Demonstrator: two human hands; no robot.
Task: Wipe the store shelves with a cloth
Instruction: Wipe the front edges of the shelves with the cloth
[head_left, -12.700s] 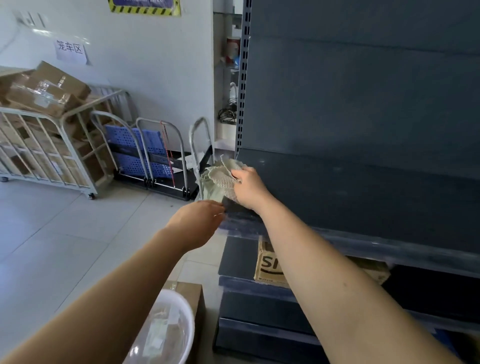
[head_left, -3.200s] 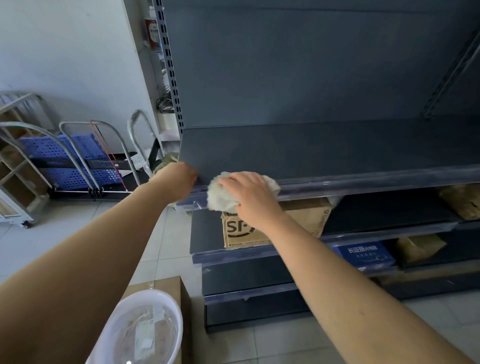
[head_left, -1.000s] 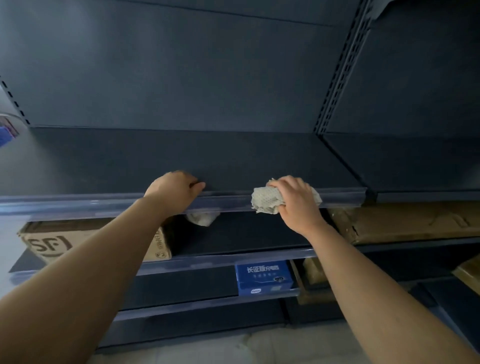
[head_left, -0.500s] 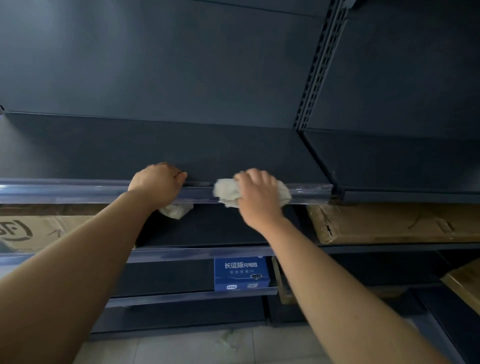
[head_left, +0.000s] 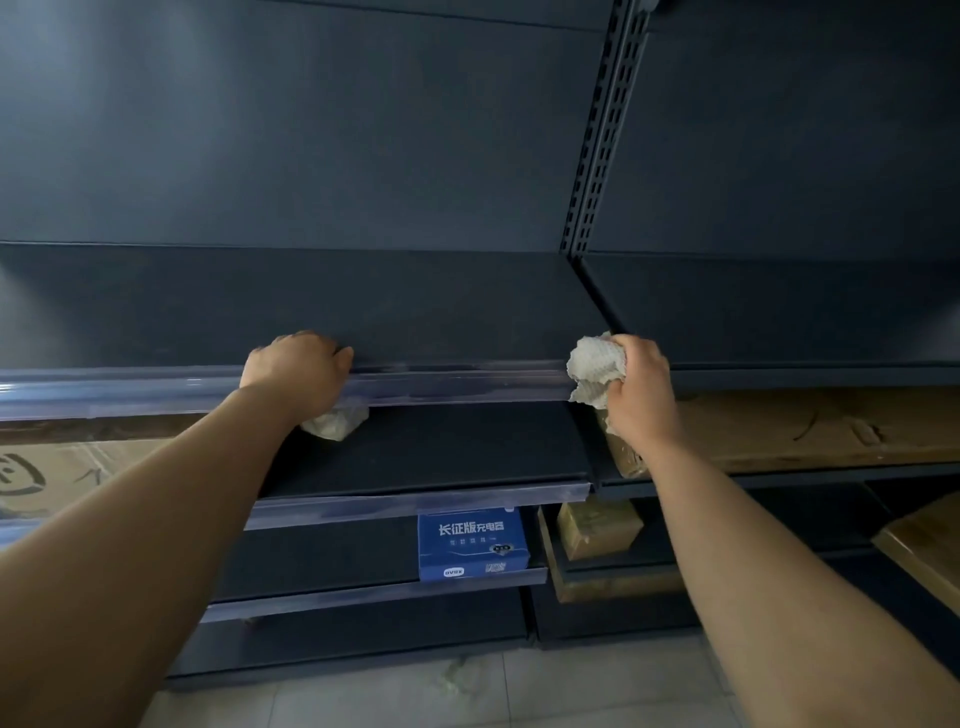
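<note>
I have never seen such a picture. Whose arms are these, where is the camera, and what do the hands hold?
There is no machine here. A person wears the camera on the head, so you look forward and down along their two bare arms. They face dark store shelves. The right hand grips a crumpled pale cloth against the right end of the clear plastic strip on the shelf's front edge. The left hand rests over that edge; a second pale cloth shows under it, apparently held in its fingers. The top shelf is bare. Lower shelves hold a blue box and brown cardboard boxes.
</note>
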